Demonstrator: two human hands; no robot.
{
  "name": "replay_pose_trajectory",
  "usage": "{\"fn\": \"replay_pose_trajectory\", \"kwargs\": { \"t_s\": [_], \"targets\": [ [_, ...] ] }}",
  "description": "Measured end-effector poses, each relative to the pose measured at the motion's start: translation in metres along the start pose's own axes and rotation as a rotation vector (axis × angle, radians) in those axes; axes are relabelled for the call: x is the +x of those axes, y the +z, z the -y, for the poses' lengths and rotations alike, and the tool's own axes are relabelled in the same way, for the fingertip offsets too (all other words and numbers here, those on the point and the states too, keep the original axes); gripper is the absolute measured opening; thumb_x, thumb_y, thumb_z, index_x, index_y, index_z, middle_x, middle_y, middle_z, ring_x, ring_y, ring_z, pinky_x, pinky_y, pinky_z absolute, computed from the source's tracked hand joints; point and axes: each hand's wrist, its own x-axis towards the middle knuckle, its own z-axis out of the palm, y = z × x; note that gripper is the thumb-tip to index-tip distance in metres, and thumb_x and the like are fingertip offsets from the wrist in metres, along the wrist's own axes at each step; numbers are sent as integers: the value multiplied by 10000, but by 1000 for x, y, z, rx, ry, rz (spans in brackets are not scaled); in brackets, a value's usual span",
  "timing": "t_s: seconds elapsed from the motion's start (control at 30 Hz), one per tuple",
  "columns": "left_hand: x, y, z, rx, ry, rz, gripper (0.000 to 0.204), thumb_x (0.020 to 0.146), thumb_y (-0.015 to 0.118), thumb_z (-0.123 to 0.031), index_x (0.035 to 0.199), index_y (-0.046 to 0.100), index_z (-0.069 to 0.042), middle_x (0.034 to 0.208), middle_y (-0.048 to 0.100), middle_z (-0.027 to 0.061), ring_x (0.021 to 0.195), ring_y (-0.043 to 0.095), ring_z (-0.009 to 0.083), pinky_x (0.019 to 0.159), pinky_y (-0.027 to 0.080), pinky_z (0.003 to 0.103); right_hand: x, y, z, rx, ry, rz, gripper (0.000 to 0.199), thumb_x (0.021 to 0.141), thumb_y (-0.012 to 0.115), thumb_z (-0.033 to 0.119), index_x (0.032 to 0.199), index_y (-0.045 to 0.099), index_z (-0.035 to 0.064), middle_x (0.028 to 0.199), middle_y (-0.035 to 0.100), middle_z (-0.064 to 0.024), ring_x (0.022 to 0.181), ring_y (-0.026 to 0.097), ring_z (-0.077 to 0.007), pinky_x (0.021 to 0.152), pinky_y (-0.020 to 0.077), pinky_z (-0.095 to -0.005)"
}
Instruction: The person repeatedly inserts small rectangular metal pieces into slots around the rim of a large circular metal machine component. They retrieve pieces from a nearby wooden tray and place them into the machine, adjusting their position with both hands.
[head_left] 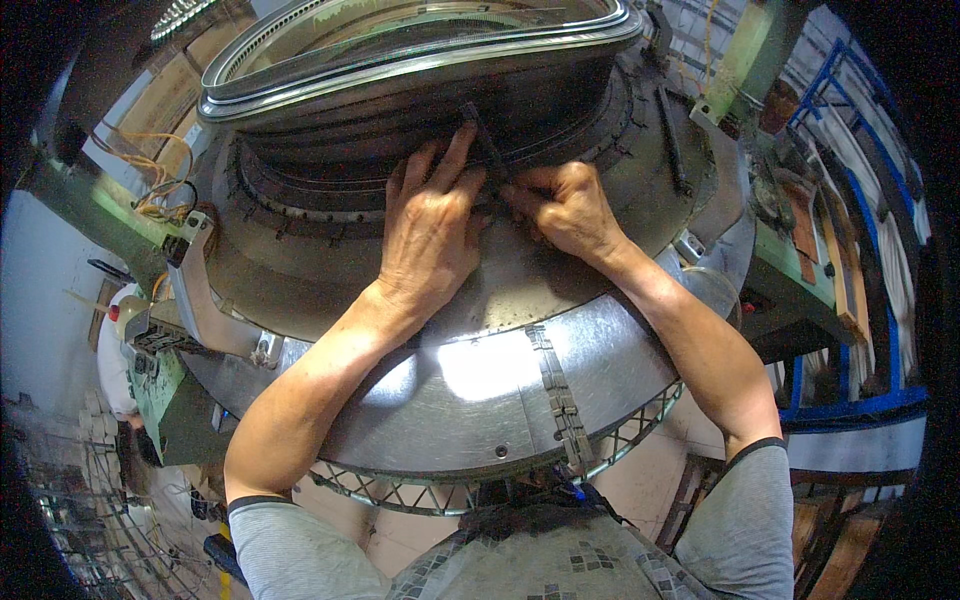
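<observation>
Machine: a big round steel drum, with a dark rubber band wound on its raised core under a bright rim.
Strip: a thin dark strip stands up the band's wall, just above both hands.
Left hand: lies flat, fingers spread — grip wide, palm pressing beside the strip's foot.
Right hand: curled tight, pinching something small at the strip's base — what exactly, I cannot tell.
Doing it well: judged from this, keep the flat palm steadying the work while the pinch moves in short, even pulls.
Risk: fingers slipping at the ribbed ledge.
</observation>
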Motion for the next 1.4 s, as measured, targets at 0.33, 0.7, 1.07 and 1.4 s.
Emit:
{"fn": "replay_pose_trajectory", "kwargs": {
  "t_s": [0.33,0.7,1.07,1.4],
  "targets": [
    [0,2,1,-4,-1,-3,516,687,799,-74,1181,661,-19,1552,423,176,1293,468,451,1097,402,517,0,3,-8,-40,-9,-20,165,901,719,151,873,769,-4,612,678,-98,547,588,-89,506,465,-300],
    [-1,7,3,27,13,-16,474,670,775,-66,1129,654,-49,1592,361,117,1299,439,393,1047,401,550,0,2,-2,-17,-21,-18,161,899,707,135,838,756,-6,577,642,-91,526,557,-92,491,448,-310],
    [0,7,2,55,8,-6,455,687,782,-90,1127,670,-45,1593,360,116,1306,426,394,1053,395,548,1,4,-8,-84,-37,-43,169,889,713,160,856,750,-1,624,657,-147,571,564,-93,543,473,-328],
    [12,-15,3,249,9,187,509,621,734,-59,1126,728,2,1521,493,97,1170,558,340,926,509,480,-1,26,6,-261,-135,-112,173,645,571,89,579,539,-68,605,558,-305,509,615,-390,527,493,-482]
  ]
}}
